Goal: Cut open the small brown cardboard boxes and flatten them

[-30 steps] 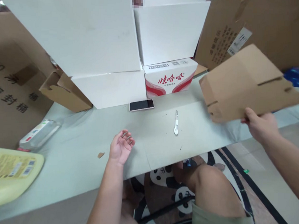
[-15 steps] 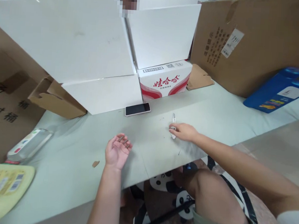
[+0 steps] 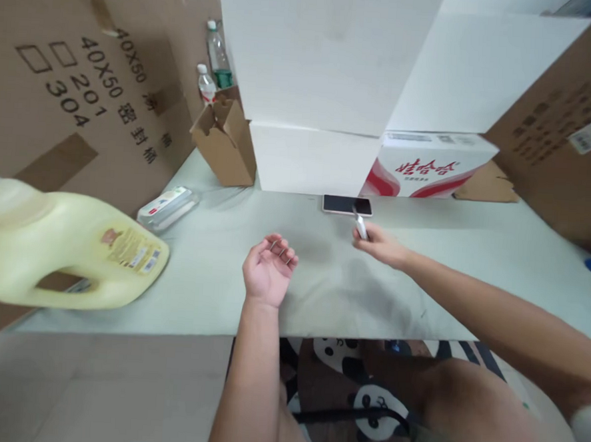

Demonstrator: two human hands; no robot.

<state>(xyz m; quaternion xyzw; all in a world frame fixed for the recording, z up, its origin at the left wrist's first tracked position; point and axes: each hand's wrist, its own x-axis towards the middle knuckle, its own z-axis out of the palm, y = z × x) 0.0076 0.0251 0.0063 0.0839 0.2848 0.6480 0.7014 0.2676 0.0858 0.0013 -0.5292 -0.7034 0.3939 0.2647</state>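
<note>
My left hand (image 3: 269,271) hovers palm up over the table, its fingers loosely curled and apart. Thin greyish lines cross its fingertips, too small to make out. To the right, my right hand (image 3: 381,245) pinches a small white tool (image 3: 360,226) with a thin dark tip pointing up and away. Blur hides the tool's exact kind. A phone (image 3: 347,205) with a black screen lies flat just beyond it, and the tool's tip overlaps the phone's lower edge in the view.
White boxes (image 3: 314,159) and a red-and-white carton (image 3: 429,166) stand behind the phone. On the left are a pale yellow jug (image 3: 82,234), a clear bottle (image 3: 169,208) lying down and a small brown carton (image 3: 230,143). Large brown boxes (image 3: 97,102) flank the table (image 3: 212,276).
My right hand has lifted the small white tool off the table towards the phone. The camera view has swung left and levelled. My left hand keeps its palm-up pose.
</note>
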